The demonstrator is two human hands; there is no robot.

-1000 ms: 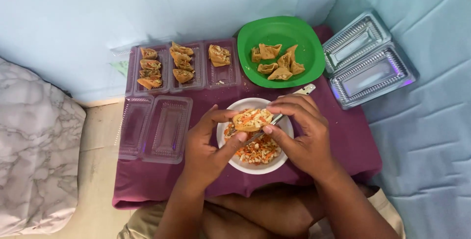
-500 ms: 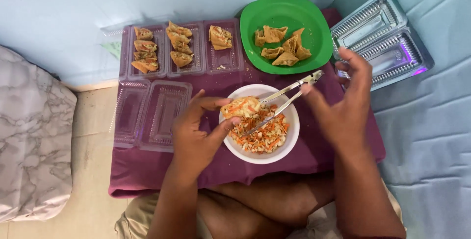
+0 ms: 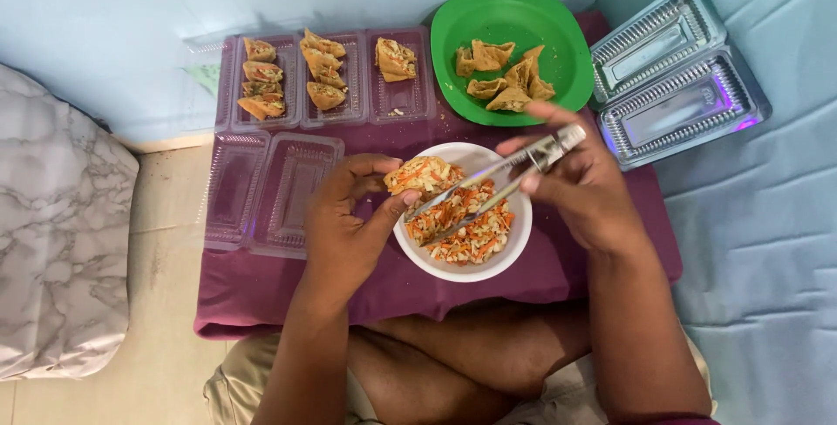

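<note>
My left hand (image 3: pixel 353 220) holds a filled fried pocket (image 3: pixel 425 174) over the left rim of a white bowl (image 3: pixel 514 238) of shredded orange-and-white filling (image 3: pixel 466 226). My right hand (image 3: pixel 580 185) grips metal tongs (image 3: pixel 501 181) whose tips reach down into the filling beside the pocket. A green plate (image 3: pixel 514 15) with several empty fried pockets (image 3: pixel 501 72) sits behind the bowl. Further left, a clear plastic tray (image 3: pixel 331 76) holds several stuffed pockets in its compartments.
Everything rests on a small purple-covered table (image 3: pixel 288 290) above my crossed legs. An open clear tray lid (image 3: pixel 270 190) lies at the left. Two empty clear containers (image 3: pixel 676 85) lie on pale blue cloth at the right. A marbled grey cushion (image 3: pixel 52 251) is at far left.
My right hand left the pocket, picked up the tongs from beside the bowl, and now has their tips in the filling. My left hand kept holding the pocket.
</note>
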